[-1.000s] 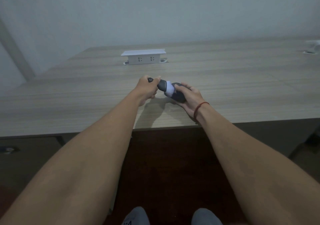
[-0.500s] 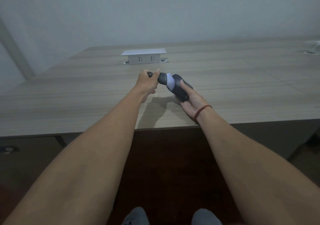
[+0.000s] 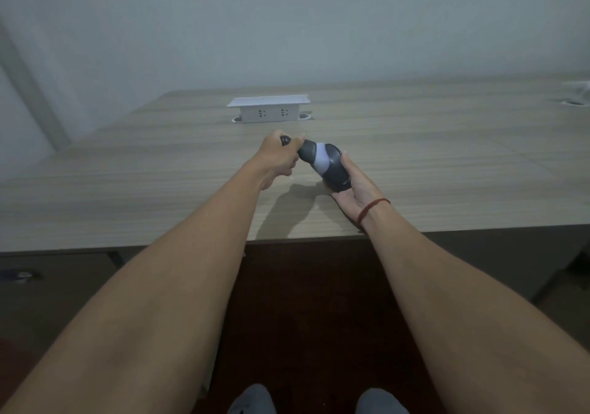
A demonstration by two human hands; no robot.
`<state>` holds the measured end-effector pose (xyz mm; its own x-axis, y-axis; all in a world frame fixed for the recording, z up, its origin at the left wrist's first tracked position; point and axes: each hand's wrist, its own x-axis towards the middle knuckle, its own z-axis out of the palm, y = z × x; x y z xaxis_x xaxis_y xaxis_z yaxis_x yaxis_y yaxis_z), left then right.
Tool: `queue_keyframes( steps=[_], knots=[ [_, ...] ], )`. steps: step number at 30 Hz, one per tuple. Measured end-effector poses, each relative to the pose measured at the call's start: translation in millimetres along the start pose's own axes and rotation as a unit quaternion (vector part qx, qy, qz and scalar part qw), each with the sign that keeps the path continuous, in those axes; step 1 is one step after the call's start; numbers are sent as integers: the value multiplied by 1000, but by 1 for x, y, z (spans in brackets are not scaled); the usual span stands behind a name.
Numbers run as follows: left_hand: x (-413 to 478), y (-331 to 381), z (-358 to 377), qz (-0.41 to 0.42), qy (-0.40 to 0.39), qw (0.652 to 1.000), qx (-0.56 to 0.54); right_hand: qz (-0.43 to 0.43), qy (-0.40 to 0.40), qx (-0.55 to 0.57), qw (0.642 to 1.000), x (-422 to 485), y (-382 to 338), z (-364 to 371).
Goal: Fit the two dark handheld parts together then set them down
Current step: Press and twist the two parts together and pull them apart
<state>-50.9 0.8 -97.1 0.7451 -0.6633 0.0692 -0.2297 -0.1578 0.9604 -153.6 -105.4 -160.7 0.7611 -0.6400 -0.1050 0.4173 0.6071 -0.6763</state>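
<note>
While left hand point(image 3: 277, 158) fist-grips slim part point(image 3: 307, 152), right hand point(image 3: 357, 187) fingers cup rounded part point(image 3: 335, 167); parts joined above table point(image 3: 447, 164).

Both hands were over the worktop point(image 3: 447, 158), near its front edge. Left hand point(image 3: 276, 158) sat left of the two handheld parts point(image 3: 322, 161), right hand point(image 3: 356, 187) to their right & under. Socket box point(image 3: 269, 109) stood on the worktop behind them, twd the back edge.
</note>
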Motion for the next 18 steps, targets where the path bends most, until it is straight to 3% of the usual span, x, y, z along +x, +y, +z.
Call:
queue_keyframes(
  steps=[2,5,6,9,11,15,18],
  knots=[
    [-2,2,2,3,8,1000,6,4,-6,-6,1000,-2,1,1],
    [-8,4,6,-30,-129,991,16,2,9,-3,1000,-4,-1,4],
    [-8,5,7,-26,-116,992,41,4,11,-7,1000,-5,-2,5],
    [-5,5,7,16,54,993,108,12,34,-38,999,-6,2,4],
    [-8,-1,4,12,121,983,139,5,80,-114,990,-4,3,5],
    [-12,-17,-7,-23,162,976,143,-78,169,-419,889,-4,2,13],
    [-14,-23,-11,-34,151,978,140,-102,184,-511,834,-10,-3,20]
  ],
)
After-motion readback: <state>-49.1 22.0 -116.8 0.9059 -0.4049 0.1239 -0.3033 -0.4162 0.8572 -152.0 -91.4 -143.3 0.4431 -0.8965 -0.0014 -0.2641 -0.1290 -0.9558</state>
